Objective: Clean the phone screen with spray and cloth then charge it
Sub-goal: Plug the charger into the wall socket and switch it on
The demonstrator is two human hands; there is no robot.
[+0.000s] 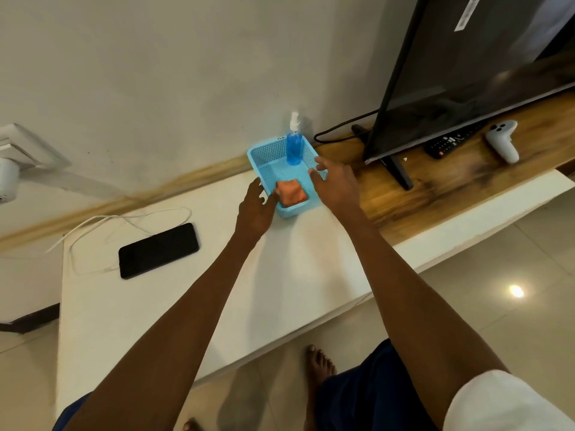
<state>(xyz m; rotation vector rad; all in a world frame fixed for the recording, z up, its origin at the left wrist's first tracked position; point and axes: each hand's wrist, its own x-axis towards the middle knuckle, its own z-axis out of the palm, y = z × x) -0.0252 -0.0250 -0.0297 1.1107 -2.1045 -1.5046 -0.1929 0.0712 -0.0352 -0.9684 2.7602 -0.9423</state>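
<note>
A black phone (158, 250) lies screen up on the white counter (174, 306), with a white charging cable (130, 217) looped beside it. A light blue basket (264, 152) holds a blue spray bottle (294, 147) standing upright at its far end and a folded orange cloth (291, 191) at its near end. My left hand (256, 206) is at the basket's near left corner, fingers relaxed, fingertips close to the cloth. My right hand (334, 181) hovers over the basket's right wall, fingers spread, holding nothing.
A TV (466, 73) stands on the wooden shelf (435, 188) to the right, with a black remote (451, 141) and a white controller (502, 140) under it. A wall socket with a white charger plug (7, 178) is at far left. Tiled floor and my feet lie below.
</note>
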